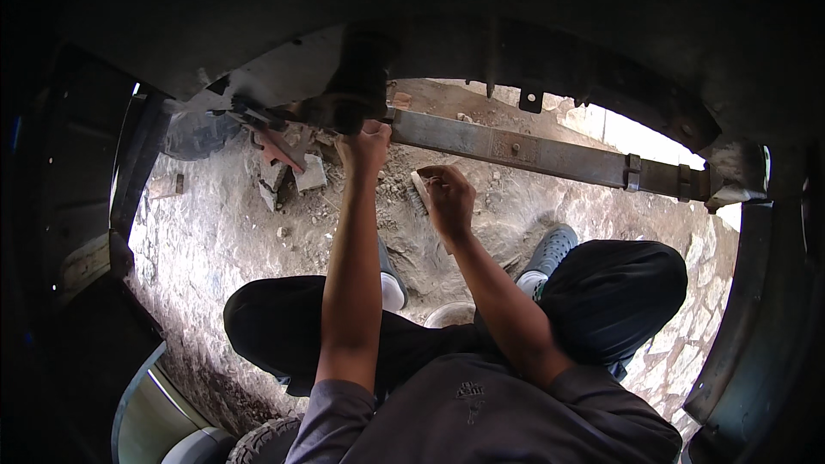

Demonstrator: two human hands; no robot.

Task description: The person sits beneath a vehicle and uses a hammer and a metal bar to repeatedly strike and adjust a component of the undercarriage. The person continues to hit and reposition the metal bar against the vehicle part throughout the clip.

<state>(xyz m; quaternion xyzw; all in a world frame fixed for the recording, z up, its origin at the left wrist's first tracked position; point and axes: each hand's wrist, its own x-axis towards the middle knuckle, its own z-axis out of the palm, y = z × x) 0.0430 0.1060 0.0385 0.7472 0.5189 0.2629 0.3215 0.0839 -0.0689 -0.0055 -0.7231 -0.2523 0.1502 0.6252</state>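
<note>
My right hand [450, 201] is closed round a brush [419, 192] with a pale back and grey bristles, held above the dirt floor. Further forward and to the left, my left hand [365, 147] is raised with its fingers curled in. It is up against the left end of a long steel bar [550, 154], just below a dark rounded part [352, 90]. What its fingers grip is hidden in shadow. The bar runs off to the right, with metal bands [633, 172] around it, and looks like a vehicle's leaf spring.
Dark vehicle bodywork [516, 0] arches overhead and at both sides. A reddish metal piece [279, 149] hangs left of my left hand, near broken slabs [310, 174] on the ground. Between my feet stands a round pale container [450, 315]. A tyre [262, 442] shows at lower left.
</note>
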